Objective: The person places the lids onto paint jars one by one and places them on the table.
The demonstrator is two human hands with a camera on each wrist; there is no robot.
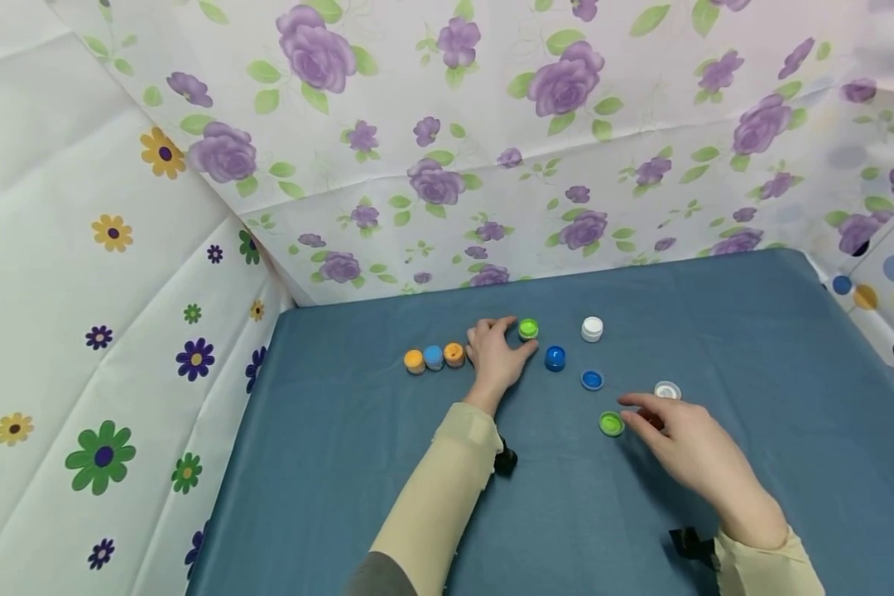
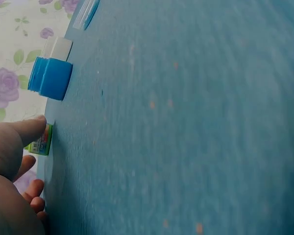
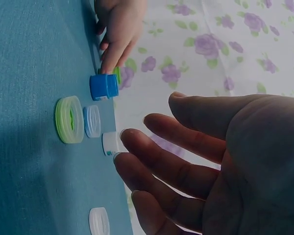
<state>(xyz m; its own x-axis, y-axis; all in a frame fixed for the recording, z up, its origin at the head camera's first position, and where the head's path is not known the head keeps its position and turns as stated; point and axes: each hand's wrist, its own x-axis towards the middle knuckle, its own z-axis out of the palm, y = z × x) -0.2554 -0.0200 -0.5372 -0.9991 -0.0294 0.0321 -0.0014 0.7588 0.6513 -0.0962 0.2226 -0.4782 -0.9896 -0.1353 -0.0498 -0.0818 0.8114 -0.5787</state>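
Hiding part of the green jar (image 1: pixel 528 330), the left hand (image 1: pixel 494 354) has fingers apart; touch is unclear. The jar stands upright on the table (image 1: pixel 328 463). The right hand (image 1: pixel 690 444) also has fingers apart.

You get bright, even head view; your right hand (image 1: pixel 696 447) casts soft shadow on tablecloth (image 1: pixel 328 463); wrist views look dimmer.

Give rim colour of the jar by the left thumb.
Green; the head view shows the jar best.
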